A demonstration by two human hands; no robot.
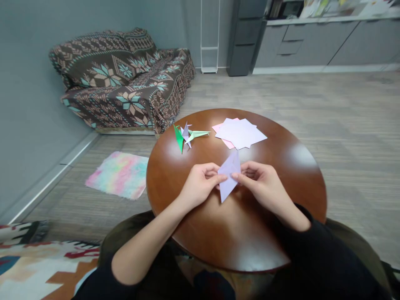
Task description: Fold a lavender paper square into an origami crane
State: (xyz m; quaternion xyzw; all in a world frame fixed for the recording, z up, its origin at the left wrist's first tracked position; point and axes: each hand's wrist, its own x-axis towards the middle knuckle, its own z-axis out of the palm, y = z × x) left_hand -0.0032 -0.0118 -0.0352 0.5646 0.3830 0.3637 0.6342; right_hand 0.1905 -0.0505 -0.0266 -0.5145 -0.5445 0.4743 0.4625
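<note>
A folded lilac paper, shaped like a narrow kite, is held just above the round brown wooden table. My left hand pinches its left edge and my right hand pinches its right edge at the middle. Farther back on the table lie a stack of pale lilac and pink square sheets and three finished paper cranes, one dark green, one lilac and one light green.
A pastel rainbow cloth lies on the floor to the left of the table. A sofa under a patterned brown blanket stands at the back left. Grey cabinets line the far wall. A patterned rug shows at the lower left.
</note>
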